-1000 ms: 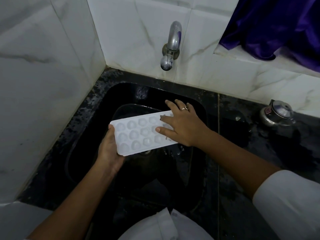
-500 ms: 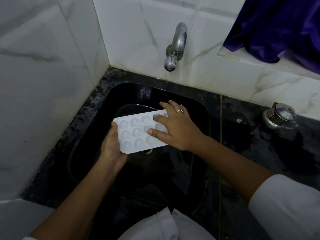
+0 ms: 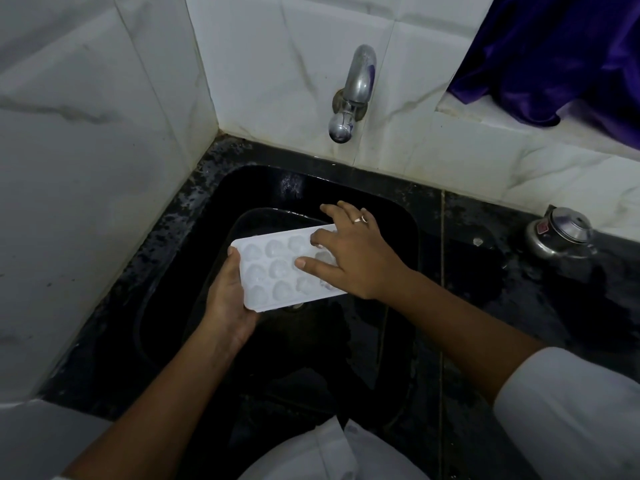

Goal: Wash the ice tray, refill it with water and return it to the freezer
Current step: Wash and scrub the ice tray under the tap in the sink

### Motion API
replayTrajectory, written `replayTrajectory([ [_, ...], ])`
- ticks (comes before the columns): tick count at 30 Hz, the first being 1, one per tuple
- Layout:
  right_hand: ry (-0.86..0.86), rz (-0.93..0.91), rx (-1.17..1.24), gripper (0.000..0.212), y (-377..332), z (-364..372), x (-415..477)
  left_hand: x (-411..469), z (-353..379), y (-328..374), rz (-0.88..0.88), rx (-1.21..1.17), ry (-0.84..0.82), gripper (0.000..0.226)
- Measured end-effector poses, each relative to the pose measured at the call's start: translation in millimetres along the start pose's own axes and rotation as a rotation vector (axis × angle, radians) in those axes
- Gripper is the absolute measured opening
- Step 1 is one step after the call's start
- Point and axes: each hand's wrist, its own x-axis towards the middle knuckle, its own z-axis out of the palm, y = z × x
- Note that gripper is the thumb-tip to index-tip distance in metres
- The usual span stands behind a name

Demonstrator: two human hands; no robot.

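Observation:
A white ice tray [image 3: 277, 268] with rounded cups is held over the black sink [image 3: 398, 216], tilted a little toward me. My left hand [image 3: 228, 299] grips its left end from below, thumb on the rim. My right hand [image 3: 349, 258], with a ring on one finger, lies flat over the tray's right half, its fingers spread across the cups. The chrome tap [image 3: 353, 95] sticks out of the wall above the sink; no water stream shows from it.
A dark basin [image 3: 242, 223] sits in the sink under the tray. White marble tiles close in the left and back. A small steel lidded pot [image 3: 557, 233] stands on the wet black counter at right. Purple cloth [image 3: 561, 53] hangs at the top right.
My right hand has slid further left across the tray's cups. The tray and left hand stay in the same spot over the sink.

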Motion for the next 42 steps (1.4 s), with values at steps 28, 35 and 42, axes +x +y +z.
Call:
replayTrajectory([
  [28,-0.007,0.042,0.029,0.067,1.2,4.8,-7.5,8.4,-14.2,-9.9,0.02,-0.012,0.061,0.075],
  [35,0.013,0.015,-0.001,0.077,-2.8,9.5,-6.8,10.0,-8.4,-6.9,0.025,-0.008,0.034,0.071],
  [42,0.059,0.052,-0.015,0.071,-4.5,9.0,-1.6,11.3,-8.5,-10.5,0.008,-0.037,0.028,0.083],
])
